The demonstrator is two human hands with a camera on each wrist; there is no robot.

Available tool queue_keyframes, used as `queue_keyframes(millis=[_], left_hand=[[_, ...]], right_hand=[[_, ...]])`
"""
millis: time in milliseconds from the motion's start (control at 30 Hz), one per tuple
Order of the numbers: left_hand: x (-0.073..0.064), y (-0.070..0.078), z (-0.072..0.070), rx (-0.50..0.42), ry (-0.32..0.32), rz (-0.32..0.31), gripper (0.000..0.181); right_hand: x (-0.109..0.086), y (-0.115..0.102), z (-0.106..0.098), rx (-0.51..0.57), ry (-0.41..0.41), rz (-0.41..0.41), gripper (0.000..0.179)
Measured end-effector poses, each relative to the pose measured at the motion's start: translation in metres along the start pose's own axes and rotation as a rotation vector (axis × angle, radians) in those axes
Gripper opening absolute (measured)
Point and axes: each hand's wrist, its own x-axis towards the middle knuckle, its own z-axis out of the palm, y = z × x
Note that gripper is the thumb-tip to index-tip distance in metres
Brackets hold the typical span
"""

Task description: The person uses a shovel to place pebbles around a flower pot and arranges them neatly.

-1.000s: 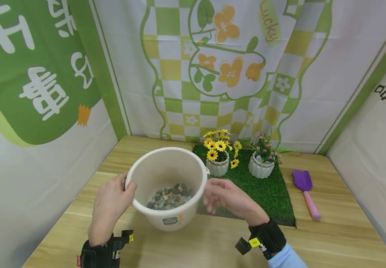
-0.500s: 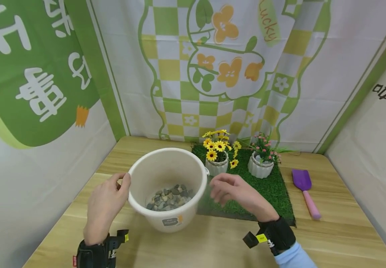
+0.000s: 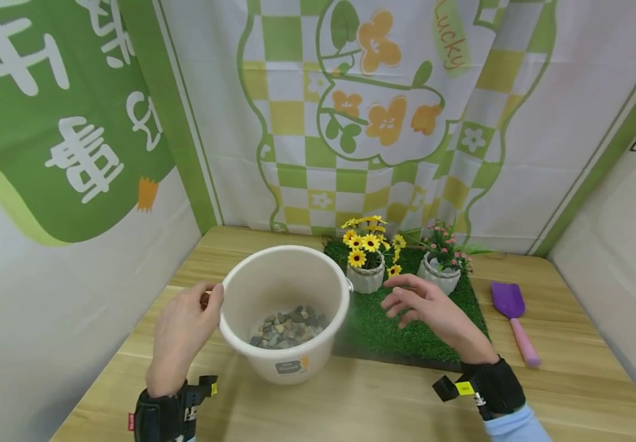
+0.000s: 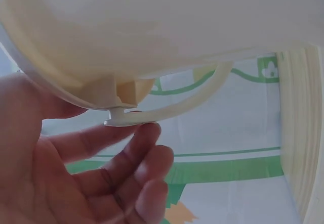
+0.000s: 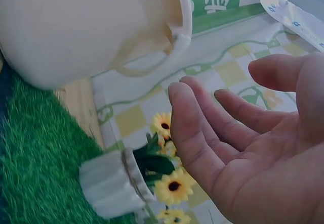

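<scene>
A cream plastic bucket stands upright on the table, with a layer of grey and tan pebbles in its bottom. My left hand holds the bucket at the left of its rim, thumb at the edge. In the left wrist view, the fingertips touch the white bail handle near its pivot. My right hand hovers to the right of the bucket, apart from it, over the artificial turf mat. Its fingers are loosely bent and hold nothing, as the right wrist view shows.
A white pot of yellow flowers and a white pot of pink flowers stand on the mat. Right of the mat lies a purple shovel with a pink handle. Printed cloth walls enclose the wooden table.
My right hand has moved away from the bucket's right rim, rightward over the mat, its fingers spreading. The left hand stays at the left rim. The view has shifted slightly.
</scene>
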Motion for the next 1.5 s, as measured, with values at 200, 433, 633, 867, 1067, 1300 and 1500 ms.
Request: queue_keyframes(millis=[200, 433, 633, 867, 1067, 1300, 1500], left_hand=[[0.003, -0.002, 0.01, -0.063, 0.056, 0.097, 0.041], [0.006, -0.003, 0.014, -0.101, 0.087, 0.169, 0.042], [0.01, -0.002, 0.017, -0.121, 0.12, 0.199, 0.045], [0.012, -0.002, 0.019, -0.15, 0.131, 0.214, 0.04], [0.011, -0.002, 0.021, -0.143, 0.152, 0.214, 0.037], [0.008, 0.0, 0.022, -0.145, 0.167, 0.225, 0.035], [0.007, 0.001, 0.022, -0.146, 0.154, 0.2, 0.036]], right_hand=[[-0.006, 0.003, -0.013, -0.055, 0.047, 0.004, 0.056], [-0.014, 0.008, -0.027, -0.089, 0.075, -0.008, 0.059], [-0.026, 0.012, -0.045, -0.188, 0.059, 0.003, 0.058], [-0.041, 0.016, -0.07, -0.262, 0.159, 0.05, 0.052], [-0.059, 0.019, -0.09, -0.37, 0.242, 0.051, 0.049], [-0.074, 0.022, -0.108, -0.491, 0.326, 0.052, 0.048], [-0.079, 0.029, -0.116, -0.645, 0.399, 0.088, 0.047]])
